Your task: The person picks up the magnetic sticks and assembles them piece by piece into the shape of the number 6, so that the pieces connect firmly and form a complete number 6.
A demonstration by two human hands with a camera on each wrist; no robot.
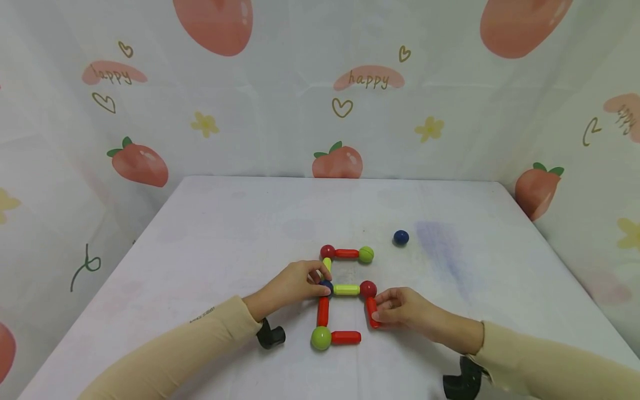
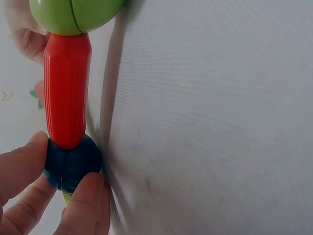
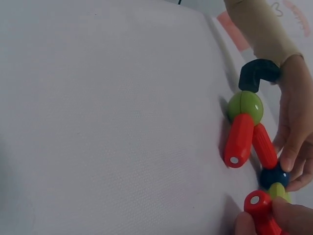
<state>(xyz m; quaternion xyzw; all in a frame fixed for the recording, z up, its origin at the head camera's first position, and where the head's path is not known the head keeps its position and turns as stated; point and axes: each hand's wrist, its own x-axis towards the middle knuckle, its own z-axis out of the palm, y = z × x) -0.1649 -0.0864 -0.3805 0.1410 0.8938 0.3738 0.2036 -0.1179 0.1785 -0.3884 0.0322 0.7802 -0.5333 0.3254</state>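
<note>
My left hand (image 1: 292,283) pinches the dark blue ball (image 2: 68,169) of a ball-and-stick figure lying on the table. From that ball a yellow-green stick (image 1: 346,289) runs right to a red ball (image 1: 368,289). My right hand (image 1: 409,311) pinches a red stick (image 1: 371,313) that hangs off this red ball toward me. Another red stick (image 2: 67,90) joins the blue ball to a near green ball (image 1: 321,338), which carries a red stick (image 3: 238,139) with a bare end. At the far side, a red ball (image 1: 327,252), red stick (image 1: 347,254) and green ball (image 1: 366,254) form a row.
A loose dark blue ball (image 1: 401,238) lies behind and right of the figure on the white table (image 1: 240,222). Black wrist mounts (image 1: 270,335) sit under both sleeves. A printed cloth (image 1: 280,111) hangs behind and at the sides.
</note>
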